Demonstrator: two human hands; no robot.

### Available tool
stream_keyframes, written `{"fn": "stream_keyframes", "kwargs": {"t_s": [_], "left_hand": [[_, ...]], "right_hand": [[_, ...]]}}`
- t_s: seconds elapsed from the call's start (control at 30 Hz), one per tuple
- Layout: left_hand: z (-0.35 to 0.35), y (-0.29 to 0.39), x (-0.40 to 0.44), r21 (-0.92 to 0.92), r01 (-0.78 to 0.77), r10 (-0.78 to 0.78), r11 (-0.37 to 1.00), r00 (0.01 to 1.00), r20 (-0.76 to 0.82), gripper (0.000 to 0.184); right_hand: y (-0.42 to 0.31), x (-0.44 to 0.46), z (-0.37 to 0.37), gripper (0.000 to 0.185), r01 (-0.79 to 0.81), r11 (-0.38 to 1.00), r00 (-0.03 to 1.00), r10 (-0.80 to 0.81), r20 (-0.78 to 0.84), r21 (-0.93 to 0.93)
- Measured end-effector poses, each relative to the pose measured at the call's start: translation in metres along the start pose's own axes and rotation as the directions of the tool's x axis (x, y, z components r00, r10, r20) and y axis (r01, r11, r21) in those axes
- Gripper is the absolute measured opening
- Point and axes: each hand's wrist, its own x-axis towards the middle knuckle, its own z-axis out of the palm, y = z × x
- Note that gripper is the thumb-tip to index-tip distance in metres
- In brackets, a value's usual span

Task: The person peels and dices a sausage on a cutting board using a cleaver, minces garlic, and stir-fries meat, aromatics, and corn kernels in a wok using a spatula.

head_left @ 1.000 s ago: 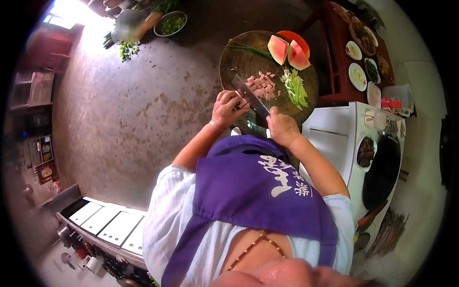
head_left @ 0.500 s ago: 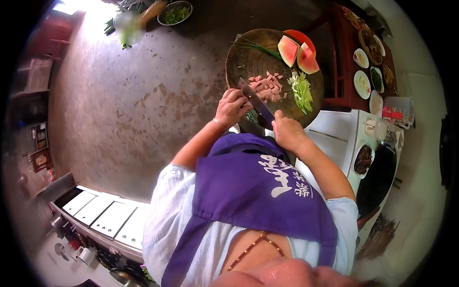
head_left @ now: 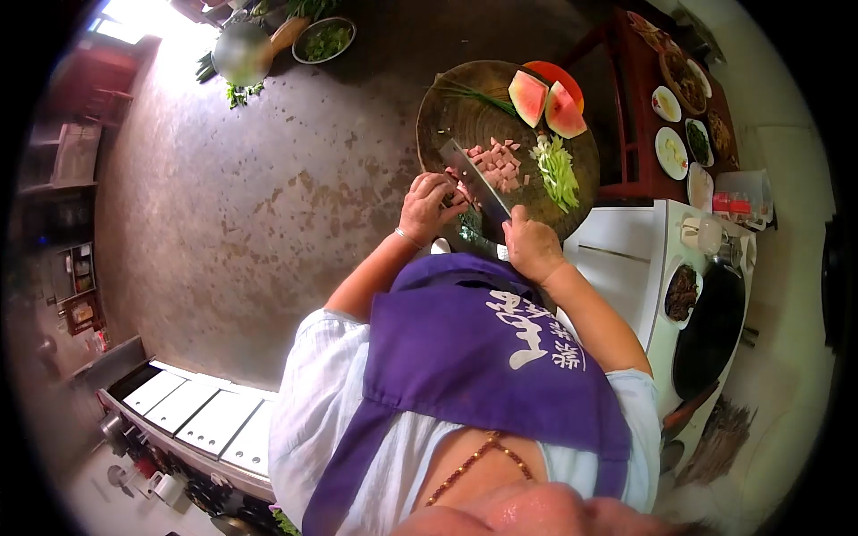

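Observation:
My right hand [head_left: 534, 246] is wrapped round the handle of a cleaver [head_left: 475, 179], whose blade slants up and left over a round wooden board [head_left: 438, 121]. Against the left side of the blade, the curled fingers of my left hand [head_left: 427, 207] hold a piece of pink meat, mostly hidden. Diced pink meat [head_left: 497, 167] lies in a pile right of the blade. Sliced green and white vegetable [head_left: 556, 171] lies farther right. Long thin green stalks [head_left: 478, 95] and two watermelon wedges [head_left: 528, 96] are at the board's far side, the wedges by an orange plate [head_left: 569, 79].
On the right, a dark red table [head_left: 626, 161] holds several dishes. Nearer stands a white stove [head_left: 666, 228] with a black wok [head_left: 712, 326] and a plate of dark food [head_left: 681, 293]. A bowl of greens [head_left: 324, 41] sits on the floor at the top left.
The camera view has shifted slightly back and forth. The cleaver blade has tilted a little beside my left fingers. Both hands keep their holds.

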Motion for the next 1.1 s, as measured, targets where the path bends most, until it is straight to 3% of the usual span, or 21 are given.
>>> {"fn": "stream_keyframes", "kwargs": {"t_s": [0.17,0.47,0.7,1.1], "left_hand": [[0.004,-0.006,-0.007,0.002,-0.016,0.016,1.0,0.998,-0.06,0.03],[0.003,0.001,-0.008,0.013,0.067,-0.066,0.998,0.998,-0.022,0.034],[-0.001,-0.005,-0.011,0.01,0.021,-0.021,1.0,1.0,-0.014,0.033],[0.004,-0.011,-0.01,0.041,0.016,-0.015,0.999,1.0,-0.015,0.026]], "right_hand": [[-0.004,-0.004,0.0,0.021,0.004,1.0,0.999,-0.004,0.036,-0.015],[-0.006,-0.005,-0.001,0.021,0.021,0.999,0.997,-0.017,0.081,-0.043],[-0.006,-0.004,0.003,0.022,0.052,0.998,0.995,-0.049,0.084,-0.036],[-0.01,0.01,0.015,0.022,-0.025,1.0,0.989,0.026,0.149,-0.013]]}}
